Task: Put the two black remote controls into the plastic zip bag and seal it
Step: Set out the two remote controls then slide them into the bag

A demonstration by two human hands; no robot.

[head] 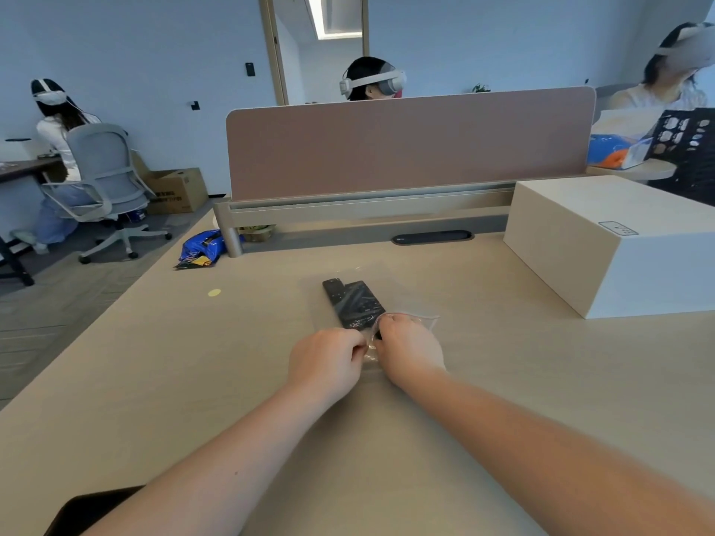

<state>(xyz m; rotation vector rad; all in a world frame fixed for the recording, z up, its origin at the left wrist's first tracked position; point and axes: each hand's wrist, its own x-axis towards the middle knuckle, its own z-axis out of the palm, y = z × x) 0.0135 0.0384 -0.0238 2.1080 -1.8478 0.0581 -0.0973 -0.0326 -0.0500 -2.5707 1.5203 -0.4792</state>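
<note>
Two black remote controls [354, 303] lie side by side inside a clear plastic zip bag [402, 303] on the beige desk [193, 361], their far ends pointing away from me. My left hand [325, 359] and my right hand [410, 348] meet at the bag's near edge. Both pinch the crumpled plastic there with closed fingers. The near ends of the remotes are hidden behind my hands. Whether the zip strip is closed cannot be made out.
A large white box [603, 245] stands on the desk at the right. A pink divider panel [406, 145] closes the far edge. A dark flat object [89, 508] sits at the near left corner. A small yellow dot [214, 292] marks the desk. Other people with headsets sit around.
</note>
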